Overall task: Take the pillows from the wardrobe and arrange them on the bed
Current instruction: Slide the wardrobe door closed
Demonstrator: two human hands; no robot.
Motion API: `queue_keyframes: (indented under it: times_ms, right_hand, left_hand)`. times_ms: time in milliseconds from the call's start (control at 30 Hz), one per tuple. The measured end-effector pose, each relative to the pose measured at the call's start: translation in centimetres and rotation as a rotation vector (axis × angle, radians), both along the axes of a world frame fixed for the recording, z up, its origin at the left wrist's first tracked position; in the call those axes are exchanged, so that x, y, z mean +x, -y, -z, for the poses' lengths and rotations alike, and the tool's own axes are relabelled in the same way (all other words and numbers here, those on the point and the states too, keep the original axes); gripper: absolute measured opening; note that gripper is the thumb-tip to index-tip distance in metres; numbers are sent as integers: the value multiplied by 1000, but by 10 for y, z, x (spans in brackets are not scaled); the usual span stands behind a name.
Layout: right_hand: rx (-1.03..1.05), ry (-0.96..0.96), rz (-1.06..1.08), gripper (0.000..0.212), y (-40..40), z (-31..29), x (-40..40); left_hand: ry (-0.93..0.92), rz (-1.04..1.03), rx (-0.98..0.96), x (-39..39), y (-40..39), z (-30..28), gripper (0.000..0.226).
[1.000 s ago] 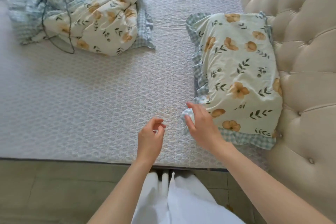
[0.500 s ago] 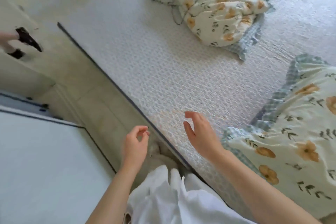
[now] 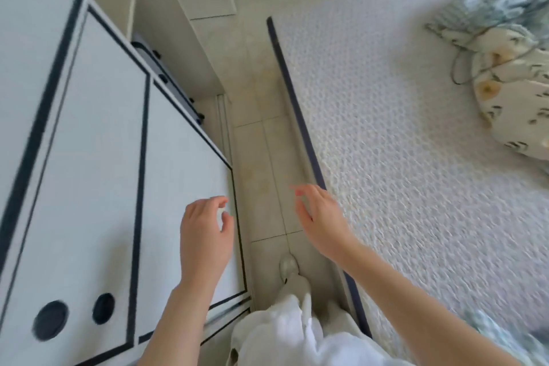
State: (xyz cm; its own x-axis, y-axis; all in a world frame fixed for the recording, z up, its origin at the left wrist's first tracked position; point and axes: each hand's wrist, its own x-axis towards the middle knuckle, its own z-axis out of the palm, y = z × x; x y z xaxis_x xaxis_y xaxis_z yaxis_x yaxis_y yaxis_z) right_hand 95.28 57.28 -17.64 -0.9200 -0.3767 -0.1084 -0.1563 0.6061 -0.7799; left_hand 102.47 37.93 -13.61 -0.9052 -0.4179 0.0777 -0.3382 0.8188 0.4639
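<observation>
— Pillows first: where are they as the person turns from the bed (image 3: 416, 157) toward the wardrobe (image 3: 89, 157)?

— One floral pillow (image 3: 511, 92) lies crumpled on the far right of the quilted mattress, well apart from both hands; a blue ruffled corner of what appears to be a second pillow (image 3: 502, 336) shows at the bottom right edge. Any pillows in the wardrobe are out of sight behind its white, black-trimmed doors.

— And the hands?

— Both are empty. The left hand (image 3: 205, 235) hovers before the wardrobe door with fingers loosely curled; the right hand (image 3: 322, 217) hangs over the tiled floor (image 3: 261, 157) beside the bed's edge, fingers slack and spread.

— How would a pillow handle?

— Judging by the slumped one, it is soft and light and sags when lifted by a corner. Taking it with both hands at the two short ends, or under the belly, looks safest; the ruffle is a poor hold.

— Which way does it point?

— The crumpled pillow is too bunched, and cut by the frame, to give a clear long axis; it seems to run roughly along the bed.
</observation>
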Motion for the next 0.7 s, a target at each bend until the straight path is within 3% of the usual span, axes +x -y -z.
queue_keyframes:
  times_ms: [167, 367, 700]
  right_hand:
    - [-86, -26, -113, 31, 74, -22, -38]
    - [-262, -39, -174, 33, 165, -57, -83]
    - [-486, 259, -327, 54, 282, -117, -144]
  left_hand:
    - [-76, -51, -278, -14, 50, -23, 25]
    - [-112, -54, -459, -33, 90, -33, 24]
    - [-105, -157, -714, -47, 120, -31, 45]
